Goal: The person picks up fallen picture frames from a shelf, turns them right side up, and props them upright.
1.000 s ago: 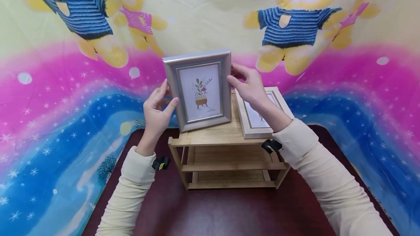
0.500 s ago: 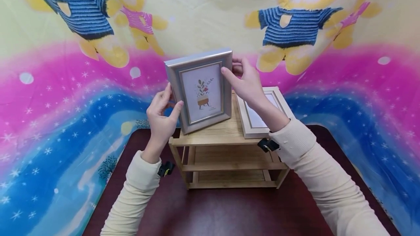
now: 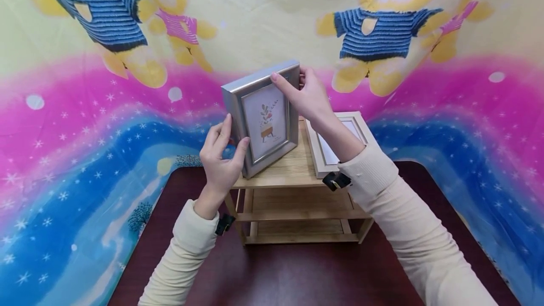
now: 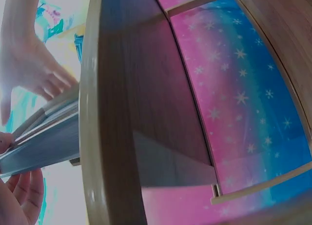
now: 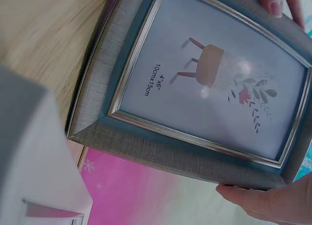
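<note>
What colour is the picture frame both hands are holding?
The picture frame is silvery grey with a bluish inner band, clearest in the right wrist view.

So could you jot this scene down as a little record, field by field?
Held item: grey-silver picture frame with a plant print, upright, bottom edge on the shelf top
Left hand: grips the frame's left edge
Right hand: grips its top right corner
Support: small light wooden two-tier shelf
Beside it: pale wooden picture frame lying on the shelf top
Surface: dark red-brown table
Backdrop: bright bear-print cloth
</note>
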Demonstrator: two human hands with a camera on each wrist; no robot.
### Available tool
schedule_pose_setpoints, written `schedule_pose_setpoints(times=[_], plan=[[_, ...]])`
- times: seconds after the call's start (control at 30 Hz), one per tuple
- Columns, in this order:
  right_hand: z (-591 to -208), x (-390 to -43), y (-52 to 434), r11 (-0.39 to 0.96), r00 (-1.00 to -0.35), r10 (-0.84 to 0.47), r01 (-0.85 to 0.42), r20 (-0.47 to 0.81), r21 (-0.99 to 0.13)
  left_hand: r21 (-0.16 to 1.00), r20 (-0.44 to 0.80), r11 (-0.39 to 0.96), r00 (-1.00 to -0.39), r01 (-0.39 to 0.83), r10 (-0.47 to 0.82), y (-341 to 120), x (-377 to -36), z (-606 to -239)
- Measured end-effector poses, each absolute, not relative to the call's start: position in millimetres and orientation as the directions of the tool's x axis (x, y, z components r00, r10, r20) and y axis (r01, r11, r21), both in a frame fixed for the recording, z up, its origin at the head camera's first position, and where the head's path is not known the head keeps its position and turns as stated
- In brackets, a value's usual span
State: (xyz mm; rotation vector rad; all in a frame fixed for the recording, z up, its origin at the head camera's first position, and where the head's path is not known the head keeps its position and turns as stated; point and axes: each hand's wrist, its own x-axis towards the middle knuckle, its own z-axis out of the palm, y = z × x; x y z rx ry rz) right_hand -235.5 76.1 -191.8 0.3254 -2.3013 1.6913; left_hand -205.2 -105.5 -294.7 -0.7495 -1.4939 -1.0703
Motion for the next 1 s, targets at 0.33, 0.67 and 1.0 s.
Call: schedule_pose_setpoints(times=[0.33,0.67,1.0], plan=[[-188.5,-245.0,72.2,0.308,-0.949,-0.011,-0.302,0.314,-0.902,0.209,0.977,0.401,-0.178,0.892,-0.115,-88.6,-198.7,-293.8],[-184.5,-249.0,70.9,0.254,-0.959,-0.015,-0.276,0.282,-0.927,0.204,0.977,0.401,-0.160,0.893,-0.141,-76.4,-197.3,-294.9],[-186.8,-254.7,72.8,0.149,-0.951,-0.048,-0.309,0.305,-0.939,0.294,0.955,0.278,-0.294,0.915,-0.043,-83.8,-199.9,-295.2]])
